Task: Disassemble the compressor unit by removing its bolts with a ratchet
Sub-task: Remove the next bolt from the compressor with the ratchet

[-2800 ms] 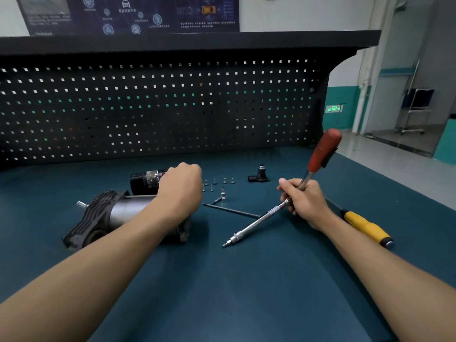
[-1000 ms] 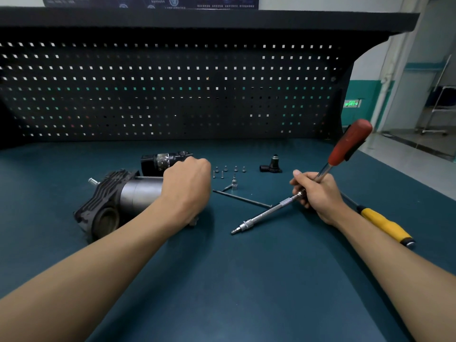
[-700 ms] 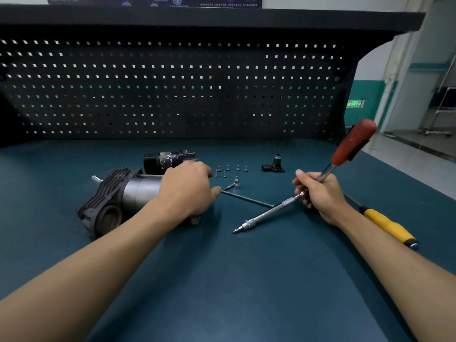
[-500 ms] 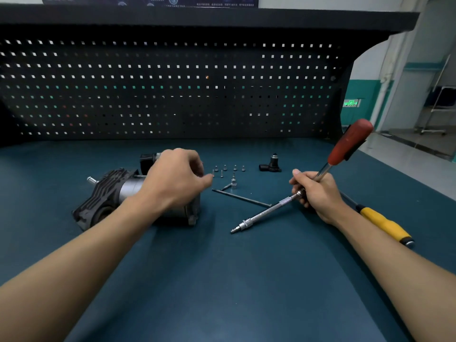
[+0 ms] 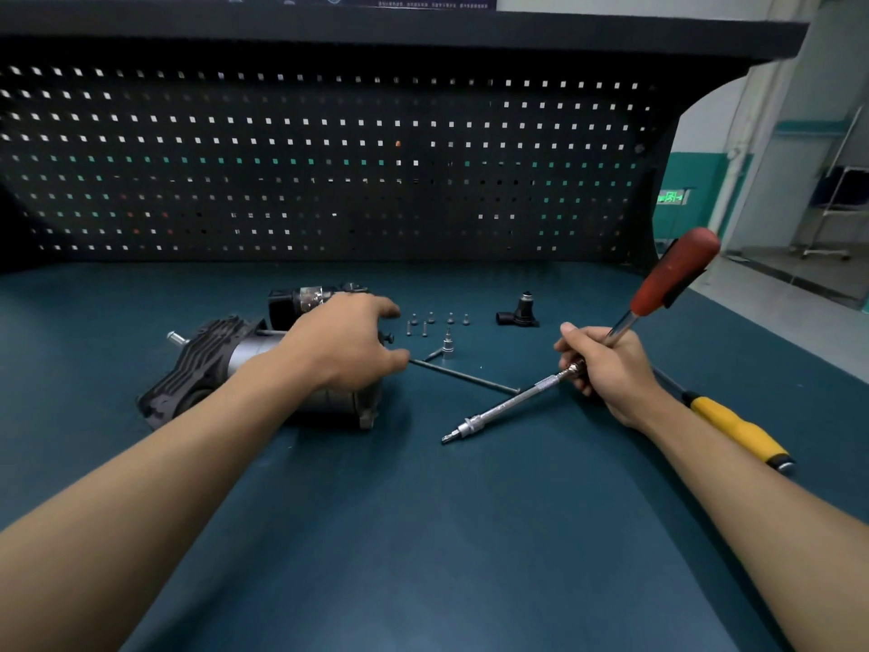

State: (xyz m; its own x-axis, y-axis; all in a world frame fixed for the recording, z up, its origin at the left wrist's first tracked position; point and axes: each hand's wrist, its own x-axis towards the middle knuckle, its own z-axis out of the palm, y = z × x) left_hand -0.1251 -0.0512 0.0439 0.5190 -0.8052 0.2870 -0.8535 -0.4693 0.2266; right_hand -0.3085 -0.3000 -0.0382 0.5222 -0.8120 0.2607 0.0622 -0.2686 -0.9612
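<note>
Left hand (image 5: 343, 343) masking compressor (image 5: 202, 364), right hand (image 5: 611, 369) masking ratchet (image 5: 512, 404) mid-shaft

The workbench (image 5: 423, 534) has a dark blue-green top. Under the left hand (image 5: 343, 341) and to its left lies the compressor unit (image 5: 197, 364) on its side. Just behind this hand lies a black cylinder part (image 5: 301, 298). Between the two hands, at the far side, stand several small bolts (image 5: 431, 317), well apart from the right hand (image 5: 606, 364). Near them a small socket (image 5: 448, 346) stands upright. A long thin rod (image 5: 465, 377) lies from the left thumb toward the right hand. Behind the right hand sits a small black fitting (image 5: 519, 312). To the right of the right wrist lies a yellow-handled screwdriver (image 5: 738, 430). The ratchet (image 5: 512, 404), gripped by the right hand, points its tip down at the top.
</note>
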